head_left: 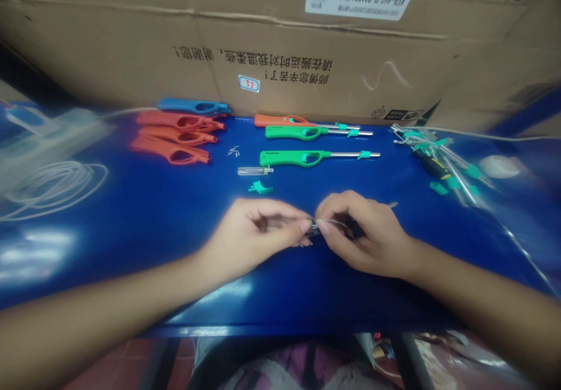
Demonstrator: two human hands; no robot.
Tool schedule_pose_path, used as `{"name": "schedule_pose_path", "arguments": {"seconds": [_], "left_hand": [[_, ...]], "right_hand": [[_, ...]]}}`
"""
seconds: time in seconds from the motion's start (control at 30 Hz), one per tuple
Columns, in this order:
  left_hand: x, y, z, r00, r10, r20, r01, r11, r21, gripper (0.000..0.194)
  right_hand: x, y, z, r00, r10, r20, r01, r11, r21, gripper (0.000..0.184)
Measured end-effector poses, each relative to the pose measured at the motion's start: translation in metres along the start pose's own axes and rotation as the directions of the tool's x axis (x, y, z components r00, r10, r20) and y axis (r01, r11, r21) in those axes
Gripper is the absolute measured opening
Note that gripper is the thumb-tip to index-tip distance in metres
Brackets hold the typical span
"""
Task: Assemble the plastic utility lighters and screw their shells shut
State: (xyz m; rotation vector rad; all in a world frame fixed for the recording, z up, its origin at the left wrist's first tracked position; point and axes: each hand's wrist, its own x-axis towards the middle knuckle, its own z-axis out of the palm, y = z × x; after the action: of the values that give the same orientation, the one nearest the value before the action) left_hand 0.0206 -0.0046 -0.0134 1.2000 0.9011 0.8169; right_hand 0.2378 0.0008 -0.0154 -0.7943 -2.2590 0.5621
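Above the front of the blue table, my left hand and my right hand meet fingertip to fingertip. Thumb and fingers of the left are pinched on a small, mostly hidden piece. The right pinches a thin pale wire that curves back under its fingers. A short metal end shows just beyond the right knuckles; whether it belongs to the held piece I cannot tell. Beyond the left hand lie a teal trigger, a clear fuel tank and several tiny pins.
Green lighters and an orange lighter lie at the back before a cardboard box. Orange handles and a blue handle lie left. Metal tubes with teal parts are right; coiled tubing is far left.
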Motion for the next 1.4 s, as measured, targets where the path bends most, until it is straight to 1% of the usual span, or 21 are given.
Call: {"name": "schedule_pose_path", "arguments": {"seconds": [0.23,0.43,0.53,0.7,0.8,1.03,1.23,1.4], "left_hand": [[-0.0003,-0.0001,0.0007,1.000,-0.027,-0.007,0.026,0.999,-0.030,0.010],[0.0007,0.0020,-0.0003,0.999,-0.044,-0.004,0.044,0.999,-0.008,0.014],[0.0020,0.0027,-0.0008,0.998,-0.065,-0.007,0.065,0.997,-0.047,0.014],[0.0016,0.0035,-0.0005,0.997,-0.082,-0.002,0.082,0.991,-0.104,0.015],[0.0007,0.0032,-0.0002,0.997,-0.077,0.000,0.077,0.990,-0.122,0.013],[0.0009,0.0013,0.0002,0.998,-0.057,-0.010,0.055,0.993,-0.108,0.011],[0.0011,-0.0010,0.0004,0.999,-0.050,-0.005,0.049,0.990,-0.135,0.012],[0.0009,-0.0001,-0.0003,1.000,-0.015,0.012,0.016,0.997,-0.077,0.009]], "right_hand": [[0.0011,-0.0033,-0.0021,1.000,0.009,0.007,-0.009,1.000,-0.015,0.007],[0.0028,-0.0040,-0.0021,1.000,0.025,0.005,-0.025,0.998,-0.063,0.007],[0.0031,-0.0033,-0.0014,1.000,0.028,0.001,-0.028,0.996,-0.083,0.004],[0.0024,-0.0022,-0.0001,1.000,0.003,-0.002,-0.003,0.998,-0.062,0.005],[0.0020,-0.0020,0.0003,1.000,0.005,0.003,-0.005,0.999,-0.049,0.005],[0.0029,-0.0046,-0.0005,1.000,0.007,0.010,-0.007,0.999,-0.043,0.005],[0.0031,-0.0053,-0.0001,1.000,-0.002,0.005,0.002,0.999,-0.035,0.006],[0.0029,-0.0055,-0.0009,1.000,-0.005,0.007,0.005,1.000,-0.023,0.005]]}}
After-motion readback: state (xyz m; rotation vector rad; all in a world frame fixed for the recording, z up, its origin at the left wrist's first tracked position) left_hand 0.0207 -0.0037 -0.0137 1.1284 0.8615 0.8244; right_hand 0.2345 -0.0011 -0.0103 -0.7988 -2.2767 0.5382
